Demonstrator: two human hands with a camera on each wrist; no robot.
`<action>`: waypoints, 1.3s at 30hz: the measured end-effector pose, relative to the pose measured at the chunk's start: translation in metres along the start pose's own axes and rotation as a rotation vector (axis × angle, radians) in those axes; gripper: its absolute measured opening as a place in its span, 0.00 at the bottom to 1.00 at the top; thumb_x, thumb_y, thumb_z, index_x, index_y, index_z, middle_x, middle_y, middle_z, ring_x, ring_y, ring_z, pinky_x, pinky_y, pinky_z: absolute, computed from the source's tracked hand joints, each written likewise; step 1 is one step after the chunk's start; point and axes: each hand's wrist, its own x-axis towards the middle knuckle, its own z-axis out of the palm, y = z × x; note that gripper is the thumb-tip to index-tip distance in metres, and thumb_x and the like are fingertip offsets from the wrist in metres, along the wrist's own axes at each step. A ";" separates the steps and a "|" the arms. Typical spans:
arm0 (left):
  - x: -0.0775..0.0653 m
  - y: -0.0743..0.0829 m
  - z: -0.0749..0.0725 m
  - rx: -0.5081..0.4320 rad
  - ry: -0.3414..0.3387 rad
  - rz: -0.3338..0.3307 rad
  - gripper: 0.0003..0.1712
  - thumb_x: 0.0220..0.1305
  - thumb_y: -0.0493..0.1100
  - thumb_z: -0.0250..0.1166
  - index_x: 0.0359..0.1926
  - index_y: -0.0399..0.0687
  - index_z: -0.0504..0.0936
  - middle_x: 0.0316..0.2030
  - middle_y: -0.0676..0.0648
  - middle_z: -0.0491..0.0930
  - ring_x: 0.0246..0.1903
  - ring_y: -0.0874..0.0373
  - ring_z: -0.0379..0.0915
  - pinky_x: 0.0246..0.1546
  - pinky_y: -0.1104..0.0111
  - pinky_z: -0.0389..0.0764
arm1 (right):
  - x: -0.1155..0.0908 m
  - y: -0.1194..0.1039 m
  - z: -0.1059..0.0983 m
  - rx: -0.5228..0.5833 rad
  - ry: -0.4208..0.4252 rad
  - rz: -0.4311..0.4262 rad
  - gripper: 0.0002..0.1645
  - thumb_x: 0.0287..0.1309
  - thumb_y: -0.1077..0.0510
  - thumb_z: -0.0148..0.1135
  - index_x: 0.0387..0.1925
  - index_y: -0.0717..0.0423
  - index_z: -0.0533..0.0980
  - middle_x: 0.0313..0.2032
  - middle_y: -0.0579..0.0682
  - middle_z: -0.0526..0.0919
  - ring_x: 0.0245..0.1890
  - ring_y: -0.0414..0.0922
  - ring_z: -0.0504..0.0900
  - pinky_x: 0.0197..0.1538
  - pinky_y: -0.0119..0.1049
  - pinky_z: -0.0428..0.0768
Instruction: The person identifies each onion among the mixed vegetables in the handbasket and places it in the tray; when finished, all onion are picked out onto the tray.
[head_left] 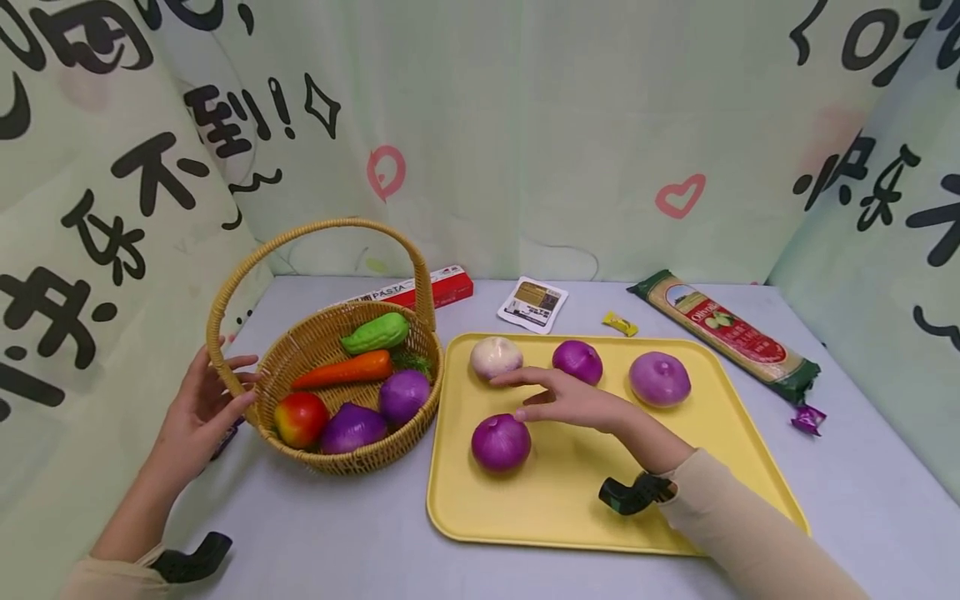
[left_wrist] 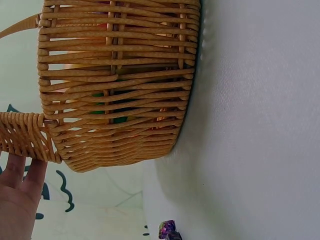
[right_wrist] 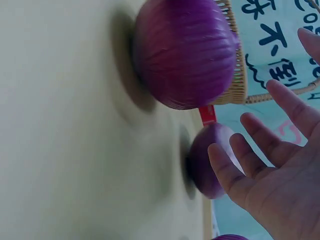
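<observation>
My left hand (head_left: 198, 408) grips the handle of a wicker basket (head_left: 405, 446) at its left side; in the left wrist view, fingers (left_wrist: 35, 175) lie against the handle's woven base. Inside the basket are a green vegetable (head_left: 377, 332), a carrot (head_left: 345, 370), a red-yellow fruit (head_left: 301, 419) and two purple vegetables that look like onions. My right hand (head_left: 573, 400) hovers over a yellow tray (head_left: 570, 521), holding nothing, fingers spread. Below its fingertips sits a purple onion (head_left: 501, 443). A pale bulb (head_left: 495, 357) and two more purple onions (head_left: 577, 361) (head_left: 660, 379) stand behind.
A red pasta box (head_left: 450, 287) lies behind the basket. Beyond the tray are a white packet (head_left: 532, 305), a yellow candy (head_left: 620, 323), a long green-ended pasta bag (head_left: 727, 333) and a purple candy (head_left: 808, 420). Printed curtains (head_left: 600, 150) enclose the table.
</observation>
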 end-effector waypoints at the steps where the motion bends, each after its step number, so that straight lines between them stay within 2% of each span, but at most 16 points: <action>1: 0.001 0.000 0.000 -0.005 -0.002 0.005 0.46 0.59 0.21 0.55 0.73 0.50 0.48 0.54 0.64 0.73 0.48 0.73 0.76 0.45 0.85 0.75 | 0.000 -0.002 -0.002 -0.009 0.013 -0.003 0.31 0.58 0.50 0.62 0.63 0.49 0.68 0.64 0.50 0.69 0.67 0.53 0.65 0.65 0.50 0.69; 4: 0.001 0.000 0.001 0.013 -0.001 0.007 0.47 0.59 0.21 0.55 0.73 0.50 0.47 0.54 0.65 0.72 0.48 0.74 0.76 0.44 0.86 0.75 | 0.002 -0.005 -0.006 -0.036 0.034 -0.006 0.30 0.60 0.49 0.61 0.63 0.48 0.69 0.64 0.48 0.70 0.68 0.52 0.63 0.65 0.50 0.68; 9: 0.001 0.001 0.001 0.062 0.004 0.016 0.47 0.58 0.22 0.56 0.73 0.50 0.47 0.54 0.66 0.72 0.48 0.75 0.75 0.45 0.87 0.74 | 0.007 -0.012 -0.010 -0.064 0.039 -0.002 0.29 0.61 0.48 0.59 0.63 0.47 0.68 0.64 0.51 0.69 0.66 0.52 0.66 0.63 0.48 0.70; 16: -0.001 0.001 0.001 0.052 0.004 0.017 0.48 0.58 0.21 0.56 0.73 0.50 0.46 0.54 0.66 0.72 0.48 0.75 0.75 0.46 0.87 0.74 | 0.022 -0.029 -0.011 -0.033 0.031 -0.004 0.29 0.62 0.47 0.58 0.64 0.45 0.67 0.64 0.53 0.69 0.64 0.53 0.69 0.62 0.48 0.72; 23: -0.002 0.001 0.002 0.052 0.005 0.017 0.47 0.58 0.21 0.56 0.73 0.50 0.47 0.54 0.67 0.72 0.48 0.75 0.75 0.45 0.87 0.74 | 0.035 -0.051 -0.010 -0.035 0.045 -0.018 0.26 0.62 0.44 0.57 0.61 0.36 0.69 0.61 0.40 0.72 0.65 0.46 0.67 0.63 0.45 0.70; 26: -0.002 0.001 0.002 0.049 0.005 0.018 0.47 0.58 0.21 0.56 0.73 0.50 0.47 0.54 0.67 0.72 0.48 0.75 0.75 0.45 0.87 0.74 | 0.040 -0.056 -0.009 -0.028 0.041 -0.038 0.25 0.63 0.46 0.56 0.62 0.38 0.69 0.60 0.39 0.72 0.65 0.46 0.66 0.64 0.44 0.69; 32: -0.001 0.001 0.002 0.053 0.005 0.014 0.47 0.58 0.21 0.56 0.73 0.50 0.47 0.54 0.67 0.72 0.48 0.77 0.74 0.45 0.86 0.75 | 0.050 -0.058 -0.010 -0.053 0.043 -0.079 0.25 0.65 0.51 0.54 0.63 0.45 0.68 0.62 0.45 0.71 0.66 0.50 0.67 0.66 0.48 0.67; 39: -0.001 -0.001 0.001 0.042 0.002 0.024 0.47 0.58 0.21 0.55 0.73 0.49 0.47 0.54 0.66 0.72 0.48 0.75 0.75 0.44 0.85 0.76 | 0.062 -0.061 -0.008 -0.072 0.049 -0.097 0.26 0.64 0.52 0.55 0.63 0.51 0.68 0.62 0.48 0.72 0.64 0.51 0.69 0.67 0.48 0.66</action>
